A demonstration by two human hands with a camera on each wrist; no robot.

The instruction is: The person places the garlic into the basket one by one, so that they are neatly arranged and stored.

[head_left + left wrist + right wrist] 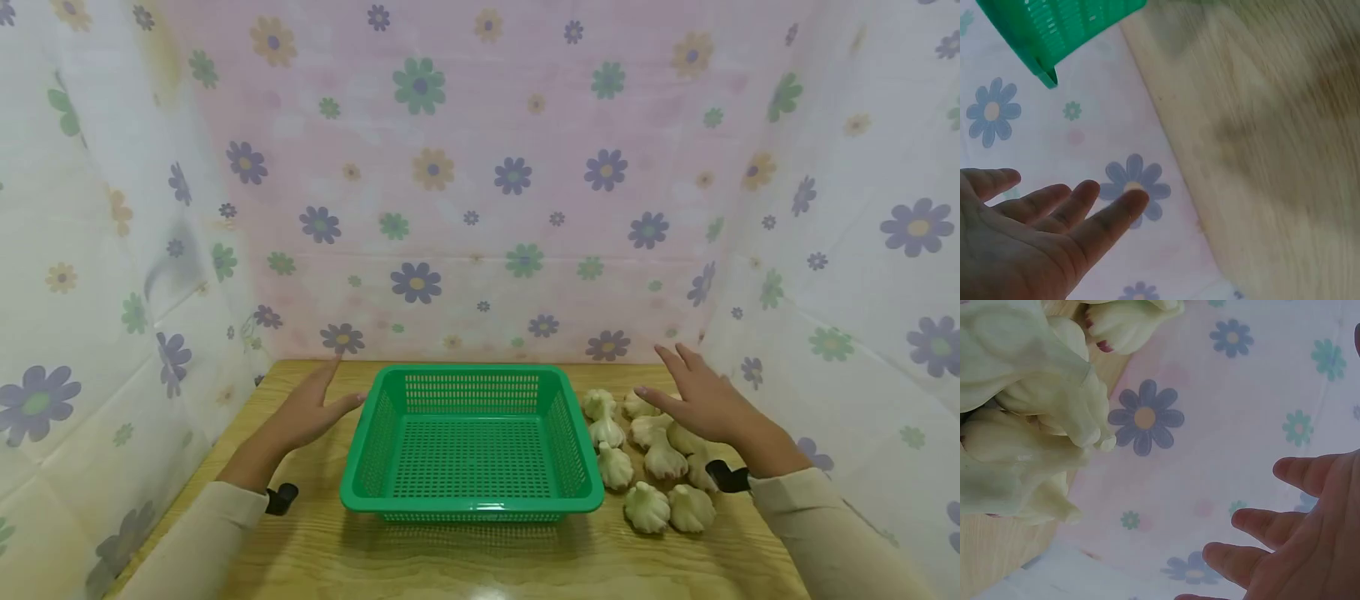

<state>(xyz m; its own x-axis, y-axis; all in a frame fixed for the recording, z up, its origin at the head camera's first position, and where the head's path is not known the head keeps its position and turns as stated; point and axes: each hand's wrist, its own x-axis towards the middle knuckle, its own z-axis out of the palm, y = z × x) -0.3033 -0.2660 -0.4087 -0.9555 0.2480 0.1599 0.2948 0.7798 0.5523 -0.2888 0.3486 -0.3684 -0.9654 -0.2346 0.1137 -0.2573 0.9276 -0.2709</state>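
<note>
A green plastic basket (pixel 472 505) with slotted walls stands in the middle of the wooden table, with nothing inside it. My left hand (pixel 309 410) hovers just left of its rim, fingers spread and palm bare. To the basket's right lies a loose pile of garlic bulbs (pixel 647 507), several of them, pale with short stalks. Over the far side of this pile hangs my right hand (pixel 705 400), its fingers extended and holding nothing. Up close in the right wrist view, garlic bulbs (pixel 1022 450) are heaped beside the outstretched fingers (pixel 1238 562).
The wooden table (pixel 480 567) ends at a flowered cloth (pixel 480 317) along the back, and similar cloth rises on both sides. Each wrist bears a small black device, one (pixel 282 498) at the left cuff and another (pixel 727 477) at the right.
</note>
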